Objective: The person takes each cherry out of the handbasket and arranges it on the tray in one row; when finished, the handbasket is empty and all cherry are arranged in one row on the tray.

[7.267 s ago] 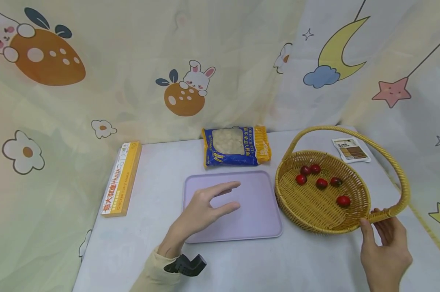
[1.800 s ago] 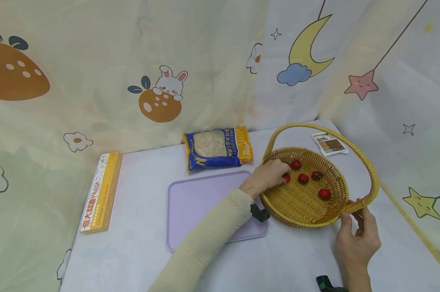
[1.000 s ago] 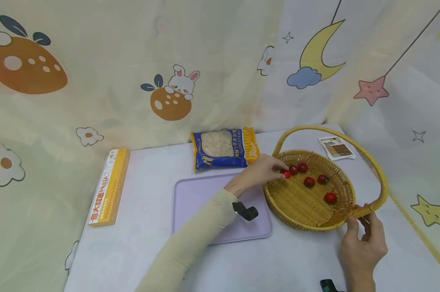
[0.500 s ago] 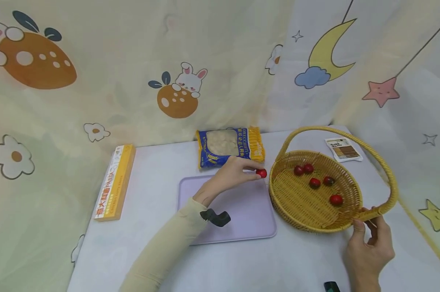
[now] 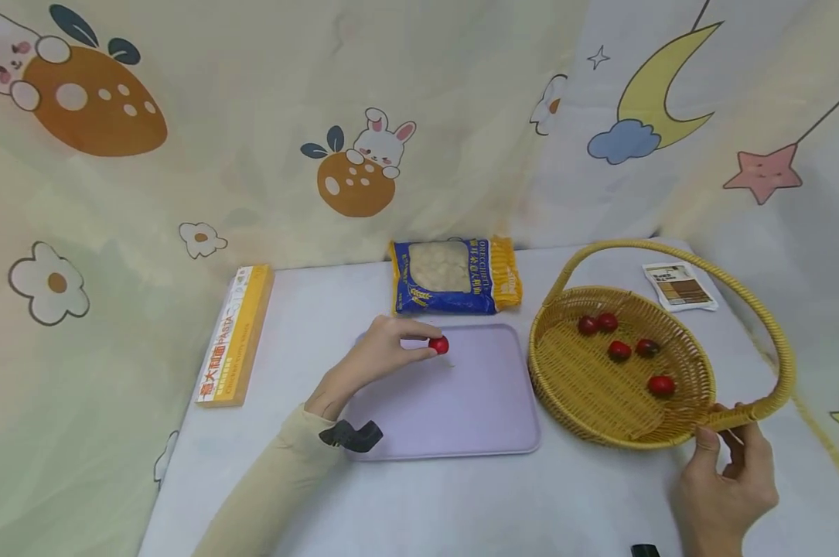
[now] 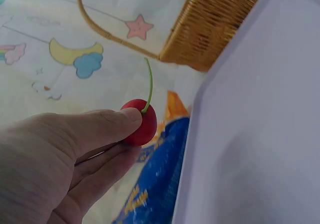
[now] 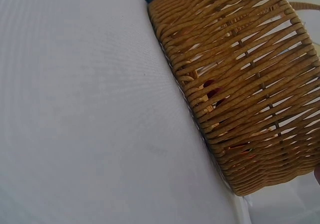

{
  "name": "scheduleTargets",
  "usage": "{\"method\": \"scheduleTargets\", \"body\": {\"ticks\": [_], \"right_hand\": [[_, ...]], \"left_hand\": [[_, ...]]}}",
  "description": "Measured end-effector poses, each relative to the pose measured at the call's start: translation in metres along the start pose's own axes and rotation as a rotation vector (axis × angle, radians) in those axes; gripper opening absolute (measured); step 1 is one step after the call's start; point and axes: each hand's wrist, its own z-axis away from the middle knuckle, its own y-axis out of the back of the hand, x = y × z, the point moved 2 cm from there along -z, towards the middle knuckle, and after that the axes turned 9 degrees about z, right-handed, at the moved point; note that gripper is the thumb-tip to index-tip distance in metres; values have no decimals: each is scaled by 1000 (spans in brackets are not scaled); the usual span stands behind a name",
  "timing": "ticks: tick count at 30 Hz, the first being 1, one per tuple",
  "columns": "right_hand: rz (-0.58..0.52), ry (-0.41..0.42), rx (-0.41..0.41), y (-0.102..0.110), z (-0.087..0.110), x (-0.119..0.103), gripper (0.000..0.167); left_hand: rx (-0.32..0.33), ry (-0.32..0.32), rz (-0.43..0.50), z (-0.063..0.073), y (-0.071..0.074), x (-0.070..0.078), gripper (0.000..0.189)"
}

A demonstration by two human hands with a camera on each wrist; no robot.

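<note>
Cherry (image 5: 438, 345) is over the far part of the tray (image 5: 461, 410), pinched in the left hand (image 5: 384, 352). Thumb and fingertips closed down to the fruit's width, nothing else in that grip. Green stem (image 6: 150, 83) sticks out past the thumb, clear in left wrist view.

Basket (image 5: 586, 391) just right of the tray, five more cherries (image 5: 619, 351) loose inside, handle (image 5: 626, 244) standing up. Right hand (image 5: 728, 480) well right of the tray, thumb and curled fingers gripping the basket at the handle's near foot. Right wrist view barely catches that hand, so finger detail comes from head view only.

Blue and yellow pasta bag (image 5: 447, 275) lies just beyond the tray's far edge. Pasta box (image 5: 234, 336) left of the tray, apart from it. Small packet (image 5: 680, 286) far right of the tray, behind the basket. All on a white table (image 5: 461, 503).
</note>
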Motion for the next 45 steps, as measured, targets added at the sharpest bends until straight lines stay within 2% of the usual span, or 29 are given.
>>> {"method": "scheduleTargets", "body": {"ticks": [4, 11, 18, 24, 33, 35, 40, 45], "right_hand": [[46, -12, 14, 5, -2, 0, 36], [32, 4, 33, 8, -4, 0, 37], [15, 7, 29, 7, -6, 1, 37], [8, 14, 31, 6, -5, 2, 37], [10, 15, 29, 4, -2, 2, 35], [-16, 11, 30, 3, 0, 3, 35], [21, 23, 4, 0, 1, 5, 36], [30, 21, -7, -1, 0, 7, 36]], "left_hand": [[-17, 21, -3, 18, 7, -9, 24], [-4, 71, -13, 49, 19, -26, 25], [-14, 148, -28, 70, 27, -41, 26], [-43, 147, -72, 78, 31, -47, 25], [-79, 161, -114, 85, 35, -47, 24], [-77, 159, -123, 87, 36, -48, 24], [-72, 165, -185, 90, 39, -48, 25], [-44, 136, -205, 92, 42, -46, 29]]}}
